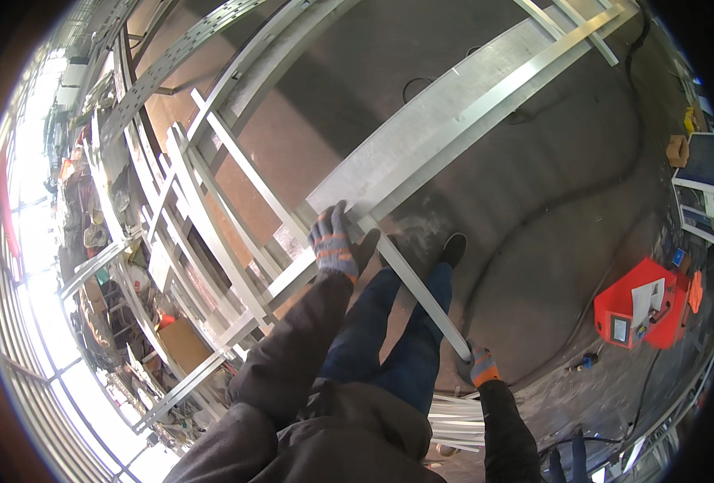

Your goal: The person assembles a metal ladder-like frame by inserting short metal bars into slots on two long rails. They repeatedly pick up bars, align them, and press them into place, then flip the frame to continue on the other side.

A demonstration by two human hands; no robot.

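Note:
My left hand (337,241), in a grey and orange work glove, lies with fingers stretched and thumb apart over the near end of a wide flat metal beam (389,153). Beside its thumb begins a narrow square metal bar (423,294), slanting down to the right across the front of my legs. The lower end of that bar is in my right hand (479,366), also gloved, its fingers wrapped round it. Whether the bar's upper end touches the beam is hard to make out. A long bright metal profile (502,88) runs along the beam.
Left of me stands a rack of metal bars (212,217), with a perforated metal strip (156,76) above. At right sit a red box-shaped machine (638,302), a small tool (586,362) and a dark cable (493,262) across the floor. More bars (457,423) lie behind me.

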